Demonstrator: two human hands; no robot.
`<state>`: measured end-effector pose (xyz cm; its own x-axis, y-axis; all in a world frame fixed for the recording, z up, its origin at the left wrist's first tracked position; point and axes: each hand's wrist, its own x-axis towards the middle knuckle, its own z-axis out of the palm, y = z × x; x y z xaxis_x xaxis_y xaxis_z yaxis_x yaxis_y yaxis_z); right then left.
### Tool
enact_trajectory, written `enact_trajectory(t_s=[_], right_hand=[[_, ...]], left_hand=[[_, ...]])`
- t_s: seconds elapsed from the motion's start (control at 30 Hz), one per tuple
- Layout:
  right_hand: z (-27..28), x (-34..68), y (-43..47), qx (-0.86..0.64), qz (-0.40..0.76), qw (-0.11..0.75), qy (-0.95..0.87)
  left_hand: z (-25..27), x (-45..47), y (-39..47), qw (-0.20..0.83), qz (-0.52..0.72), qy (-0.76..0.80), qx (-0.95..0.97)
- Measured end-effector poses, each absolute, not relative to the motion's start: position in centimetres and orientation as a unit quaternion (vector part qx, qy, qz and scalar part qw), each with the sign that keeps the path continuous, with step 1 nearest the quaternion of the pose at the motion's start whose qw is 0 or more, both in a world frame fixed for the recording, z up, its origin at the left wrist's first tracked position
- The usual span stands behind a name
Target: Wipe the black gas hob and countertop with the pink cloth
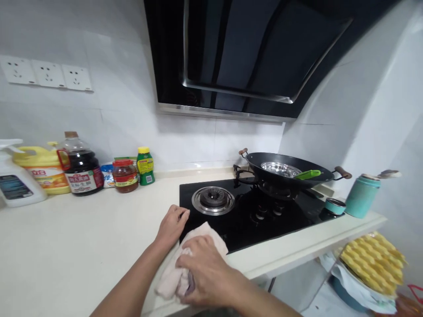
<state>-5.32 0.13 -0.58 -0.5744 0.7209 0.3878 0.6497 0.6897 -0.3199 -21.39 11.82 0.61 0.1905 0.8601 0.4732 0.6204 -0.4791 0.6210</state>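
Pale counter (82,246), tiled walls (125,127), black stove (244,229) — right hand (206,268) gripping cloth (205,231), left hand (172,224) loosely curled

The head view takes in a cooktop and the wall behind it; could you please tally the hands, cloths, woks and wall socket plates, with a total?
Hands: 2 (left hand, right hand)
Cloths: 1 (pale cloth, under the right hand)
Woks: 1 (black wok)
Wall socket plates: 3
Total: 7
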Motion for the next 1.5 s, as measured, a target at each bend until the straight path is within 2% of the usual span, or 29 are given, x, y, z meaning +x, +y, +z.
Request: enact_trajectory(t_s=[0.13, 0.27, 0.33, 0.43, 0.5, 0.63, 0.8, 0.93, 1.13, 1.37, 1.5], right_hand=[[-0.9, -3.9, -0.9, -0.348, 0.083, 0.272, -0.893], [-0.3, -0.4, -0.5, -0.352, 0.144, 0.318, -0.868], [0.3, 1.4, 0.8, -0.406, 0.183, 0.359, -0.82], [1.7, 4.0, 4.9, -0.574, 0.203, 0.396, -0.687], [2.7, 6.0, 8.3, -0.656, 0.167, 0.382, -0.629], [3.6, 9.5, 14.0, -0.717, 0.111, 0.346, -0.595], [2.5, 10.2, 15.6, -0.766, 0.037, 0.258, -0.588], [1.6, 8.2, 13.6, -0.754, 0.001, 0.215, -0.621], [1.2, 2.2, 7.9, -0.666, 0.0, 0.196, -0.72], [0.6, -5.2, 2.4, -0.545, 0.086, 0.241, -0.799], [-0.7, -5.5, 0.5, -0.474, 0.166, 0.34, -0.795]], left_hand=[[0.3, -21.6, 12.0, 0.149, 0.399, 0.495, 0.757], [0.2, -21.4, 12.2, 0.148, 0.39, 0.488, 0.767], [0.2, -21.3, 12.3, 0.15, 0.384, 0.484, 0.772], [0.2, -21.2, 12.2, 0.157, 0.379, 0.485, 0.773], [0.2, -21.2, 12.1, 0.159, 0.378, 0.485, 0.772], [0.3, -21.2, 11.9, 0.154, 0.379, 0.477, 0.778], [0.4, -21.1, 11.8, 0.155, 0.379, 0.474, 0.779], [0.6, -21.0, 11.6, 0.159, 0.38, 0.473, 0.779], [0.1, -20.9, 12.0, 0.154, 0.374, 0.456, 0.793], [0.4, -21.5, 11.9, 0.137, 0.381, 0.481, 0.778], [2.4, -22.0, 10.0, 0.134, 0.366, 0.468, 0.793]])
